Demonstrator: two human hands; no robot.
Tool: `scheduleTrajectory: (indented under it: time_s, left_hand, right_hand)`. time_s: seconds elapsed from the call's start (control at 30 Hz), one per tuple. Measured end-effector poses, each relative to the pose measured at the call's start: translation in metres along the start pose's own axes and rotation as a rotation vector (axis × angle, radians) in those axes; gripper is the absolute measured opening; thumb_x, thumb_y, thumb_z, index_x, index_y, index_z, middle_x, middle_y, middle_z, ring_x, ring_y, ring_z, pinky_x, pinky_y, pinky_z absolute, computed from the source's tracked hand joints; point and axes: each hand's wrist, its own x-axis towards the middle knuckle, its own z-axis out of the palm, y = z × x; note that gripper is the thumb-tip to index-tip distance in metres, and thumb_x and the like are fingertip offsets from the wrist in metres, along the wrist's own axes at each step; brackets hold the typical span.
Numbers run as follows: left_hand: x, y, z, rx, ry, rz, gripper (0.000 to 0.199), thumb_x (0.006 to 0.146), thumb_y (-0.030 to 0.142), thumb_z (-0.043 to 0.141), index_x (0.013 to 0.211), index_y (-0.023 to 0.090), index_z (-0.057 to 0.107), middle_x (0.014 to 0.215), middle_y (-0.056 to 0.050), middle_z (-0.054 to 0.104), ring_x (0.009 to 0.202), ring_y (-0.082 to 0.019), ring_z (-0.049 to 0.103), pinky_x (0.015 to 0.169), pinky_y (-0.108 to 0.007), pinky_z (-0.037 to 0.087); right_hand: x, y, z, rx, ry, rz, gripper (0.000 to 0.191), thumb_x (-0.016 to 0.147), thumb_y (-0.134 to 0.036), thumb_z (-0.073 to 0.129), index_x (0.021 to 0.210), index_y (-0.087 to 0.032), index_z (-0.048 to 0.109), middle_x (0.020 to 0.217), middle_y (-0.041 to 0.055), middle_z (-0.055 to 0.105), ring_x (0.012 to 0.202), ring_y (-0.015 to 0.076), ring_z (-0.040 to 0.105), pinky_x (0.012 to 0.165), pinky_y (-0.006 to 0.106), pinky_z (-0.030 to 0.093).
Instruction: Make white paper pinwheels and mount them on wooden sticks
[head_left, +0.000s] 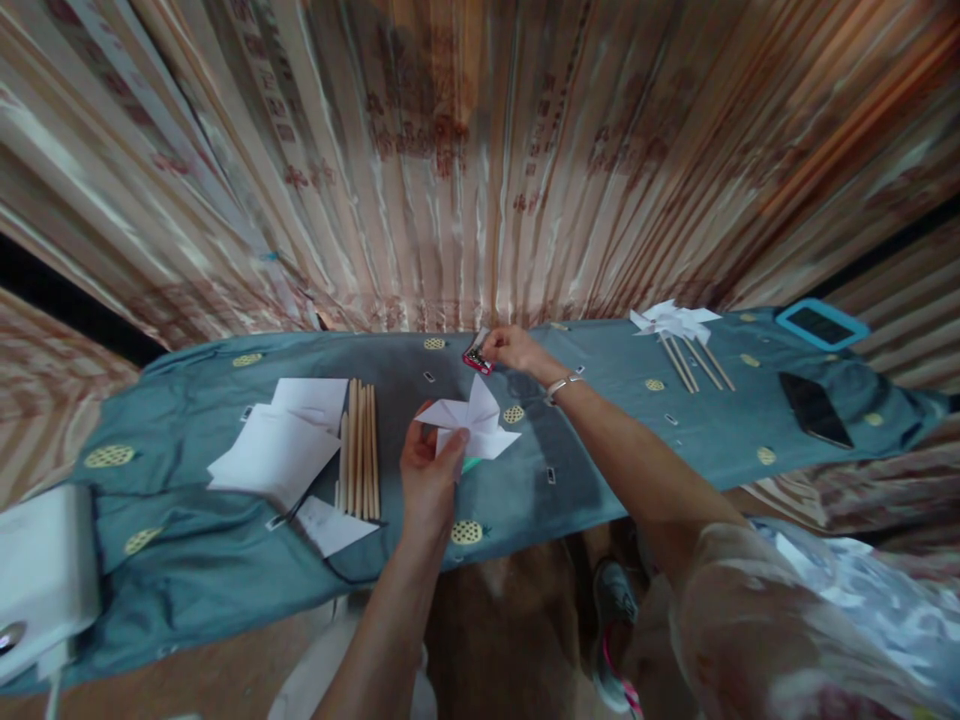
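Observation:
A white folded paper pinwheel (480, 420) is pinched between the thumb and fingers of my left hand (431, 470), above the middle of the cloth-covered table. Farther back, my right hand (517, 350) has its fingertips together at a small red box (478, 357) with tiny items inside. Whether those fingertips hold anything is too small to tell. A silvery bracelet circles my right wrist. Left of my left hand lies a row of wooden sticks (361, 450), beside white paper sheets (281, 450).
Several white pinwheels (675, 322) on sticks lie at the back right. A blue-framed tablet (822, 324) and a dark phone (815, 410) rest farther right. At the far left stands a white device (45, 570) with a cable. Curtains hang behind the table (592, 450).

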Motion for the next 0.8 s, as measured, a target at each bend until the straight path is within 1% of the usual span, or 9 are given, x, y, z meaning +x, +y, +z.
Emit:
scheduleTrajectory:
  time_s: [0.13,0.27,0.37,0.47,0.53,0.63,0.8]
  left_hand:
    - [0.001,0.0,0.0,0.011,0.016,0.005,0.066,0.057,0.023,0.085,0.118,0.019,0.06,0.088,-0.002,0.074,0.078,-0.016,0.069,0.076,-0.027,0.05]
    - [0.001,0.0,0.0,0.0,0.01,-0.002,0.067,0.057,0.023,0.085,0.118,0.019,0.059,0.089,-0.002,0.074,0.077,-0.016,0.069,0.074,-0.026,0.05]
    - [0.001,0.0,0.0,-0.005,0.008,-0.002,0.068,0.056,0.023,0.086,0.118,0.019,0.059,0.088,-0.002,0.074,0.077,-0.016,0.069,0.076,-0.027,0.05]
    - [0.001,-0.001,0.0,-0.001,0.013,-0.001,0.066,0.057,0.023,0.085,0.118,0.019,0.06,0.089,-0.001,0.074,0.078,-0.015,0.069,0.077,-0.027,0.05]
    - [0.001,-0.001,-0.001,0.004,0.012,0.005,0.065,0.057,0.022,0.085,0.117,0.019,0.06,0.09,-0.002,0.074,0.079,-0.016,0.069,0.077,-0.027,0.05]
    - [0.001,-0.001,-0.001,0.01,0.004,0.017,0.064,0.058,0.023,0.085,0.116,0.02,0.06,0.09,-0.001,0.074,0.078,-0.016,0.069,0.076,-0.026,0.051]
    - [0.001,0.0,0.0,0.008,0.012,0.02,0.064,0.057,0.022,0.085,0.116,0.02,0.06,0.088,-0.001,0.074,0.077,-0.015,0.069,0.075,-0.025,0.051]
  right_hand:
    - [-0.004,-0.003,-0.002,0.055,0.016,0.031,0.009,0.071,-0.01,0.061,0.071,-0.014,0.07,0.065,0.0,0.069,0.058,0.0088,0.058,0.055,0.017,0.041]
    - [-0.005,-0.004,-0.003,0.076,0.017,0.049,0.009,0.069,-0.01,0.062,0.07,-0.014,0.07,0.065,-0.0003,0.069,0.061,0.0095,0.059,0.057,0.018,0.04]
    - [-0.005,-0.001,-0.002,0.09,0.019,0.057,0.009,0.068,-0.011,0.064,0.074,-0.013,0.071,0.069,0.0005,0.07,0.063,0.0101,0.06,0.058,0.018,0.041]
    - [-0.005,0.004,0.0,0.112,0.03,0.062,0.017,0.067,-0.01,0.067,0.083,-0.013,0.072,0.076,0.0017,0.073,0.068,0.0108,0.063,0.06,0.018,0.043]
    - [-0.004,0.006,0.001,0.129,0.037,0.064,0.019,0.068,-0.009,0.067,0.085,-0.014,0.073,0.079,0.0019,0.074,0.071,0.0111,0.065,0.063,0.018,0.045]
    - [-0.004,0.006,0.002,0.147,0.048,0.075,0.015,0.071,-0.009,0.065,0.081,-0.015,0.074,0.079,0.0013,0.075,0.073,0.0119,0.066,0.066,0.019,0.047]
    - [-0.004,0.002,0.001,0.192,0.082,0.108,0.009,0.073,-0.013,0.065,0.072,-0.016,0.074,0.069,0.0011,0.073,0.07,0.0137,0.066,0.067,0.021,0.047]
